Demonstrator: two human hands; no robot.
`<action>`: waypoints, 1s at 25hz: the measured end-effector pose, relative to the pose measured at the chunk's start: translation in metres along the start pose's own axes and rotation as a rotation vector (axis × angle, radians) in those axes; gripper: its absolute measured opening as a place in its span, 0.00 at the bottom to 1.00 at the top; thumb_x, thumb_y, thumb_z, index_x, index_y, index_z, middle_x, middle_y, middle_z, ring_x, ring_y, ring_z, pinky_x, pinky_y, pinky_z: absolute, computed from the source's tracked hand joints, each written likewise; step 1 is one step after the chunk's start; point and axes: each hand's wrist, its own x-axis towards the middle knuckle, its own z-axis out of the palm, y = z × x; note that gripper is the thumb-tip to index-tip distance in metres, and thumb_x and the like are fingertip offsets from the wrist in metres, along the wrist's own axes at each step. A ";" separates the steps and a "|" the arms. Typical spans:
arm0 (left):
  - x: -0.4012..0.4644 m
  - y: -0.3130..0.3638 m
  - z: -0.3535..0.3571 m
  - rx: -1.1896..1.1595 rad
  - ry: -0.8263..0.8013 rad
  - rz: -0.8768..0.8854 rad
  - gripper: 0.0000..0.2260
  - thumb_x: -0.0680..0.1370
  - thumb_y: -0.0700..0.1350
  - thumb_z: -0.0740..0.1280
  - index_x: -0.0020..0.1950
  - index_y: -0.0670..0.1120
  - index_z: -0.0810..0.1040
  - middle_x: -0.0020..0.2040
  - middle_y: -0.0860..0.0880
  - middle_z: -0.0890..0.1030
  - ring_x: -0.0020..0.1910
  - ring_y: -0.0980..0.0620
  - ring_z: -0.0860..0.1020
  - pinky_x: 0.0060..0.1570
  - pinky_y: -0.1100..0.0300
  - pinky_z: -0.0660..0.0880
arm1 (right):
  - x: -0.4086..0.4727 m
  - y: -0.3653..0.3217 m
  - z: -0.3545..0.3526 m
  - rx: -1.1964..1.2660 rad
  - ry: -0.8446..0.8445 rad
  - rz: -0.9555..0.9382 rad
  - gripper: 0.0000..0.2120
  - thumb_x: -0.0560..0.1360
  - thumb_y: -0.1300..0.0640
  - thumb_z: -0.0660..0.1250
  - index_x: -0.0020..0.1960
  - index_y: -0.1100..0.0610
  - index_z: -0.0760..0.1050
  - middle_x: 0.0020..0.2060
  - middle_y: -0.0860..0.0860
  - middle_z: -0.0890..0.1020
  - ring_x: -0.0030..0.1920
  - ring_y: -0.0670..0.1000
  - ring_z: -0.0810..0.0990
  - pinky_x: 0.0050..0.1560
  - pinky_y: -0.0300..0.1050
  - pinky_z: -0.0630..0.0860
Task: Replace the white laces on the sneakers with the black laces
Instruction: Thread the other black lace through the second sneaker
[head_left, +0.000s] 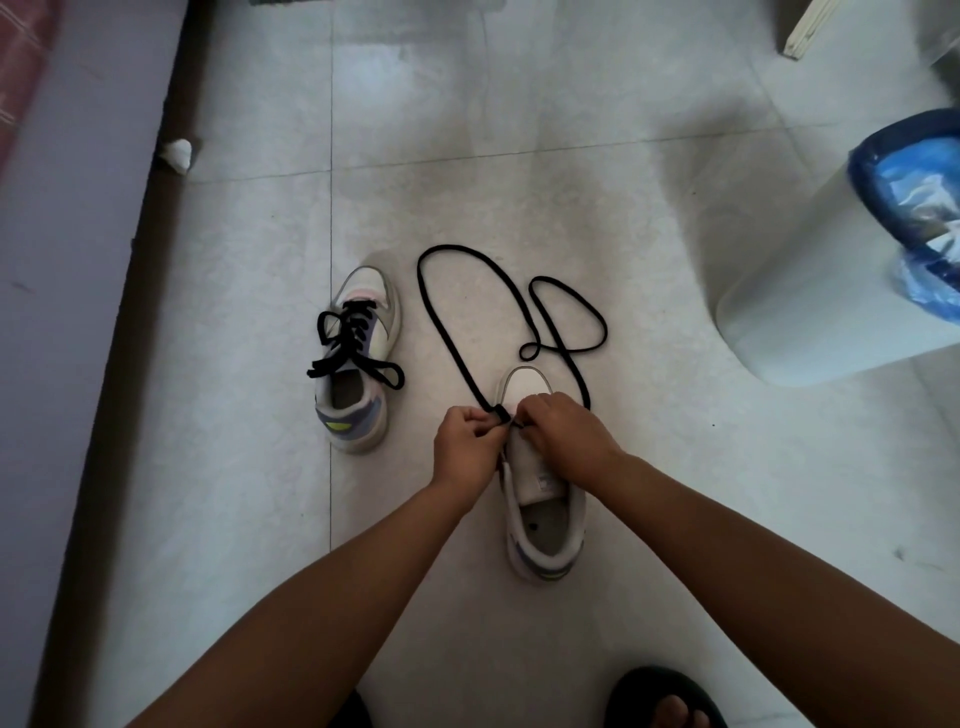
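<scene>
Two sneakers stand on the tiled floor (519, 197): the laced sneaker (358, 358), left of centre, already carries one black lace, and the unlaced sneaker (540, 483) sits at centre under both hands. The left hand (467, 441) pinches one end of the second black lace (467, 312) at the shoe's front eyelets, and the right hand (563, 431) curls its fingers on the lace there too, while the rest of it loops loosely over the floor above. One white bin (810, 280) with a blue liner stands at the right edge, and one foot in a dark sandal (670, 701) shows at the bottom

Hands (519, 436) hide sneaker's (540, 499) eyelets; bin (810, 291) cropped right
</scene>
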 end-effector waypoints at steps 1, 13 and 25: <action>0.000 0.000 0.000 -0.004 -0.001 0.000 0.09 0.73 0.41 0.71 0.44 0.48 0.70 0.43 0.46 0.80 0.37 0.52 0.77 0.40 0.52 0.78 | 0.002 -0.001 0.001 -0.002 0.006 0.014 0.10 0.77 0.56 0.61 0.56 0.59 0.73 0.52 0.55 0.78 0.53 0.56 0.73 0.48 0.48 0.67; -0.037 -0.006 0.019 0.737 -0.101 0.014 0.22 0.80 0.49 0.57 0.71 0.42 0.56 0.62 0.43 0.71 0.55 0.42 0.76 0.47 0.53 0.75 | 0.000 -0.025 0.009 -0.287 0.027 0.101 0.10 0.77 0.62 0.54 0.57 0.61 0.69 0.55 0.59 0.75 0.56 0.58 0.73 0.52 0.50 0.67; -0.021 0.009 0.016 1.036 -0.194 -0.016 0.21 0.83 0.46 0.52 0.72 0.36 0.60 0.66 0.40 0.73 0.63 0.42 0.73 0.59 0.52 0.70 | -0.045 -0.019 -0.012 -0.233 0.075 -0.279 0.12 0.63 0.67 0.72 0.45 0.64 0.77 0.42 0.60 0.80 0.43 0.58 0.80 0.39 0.45 0.76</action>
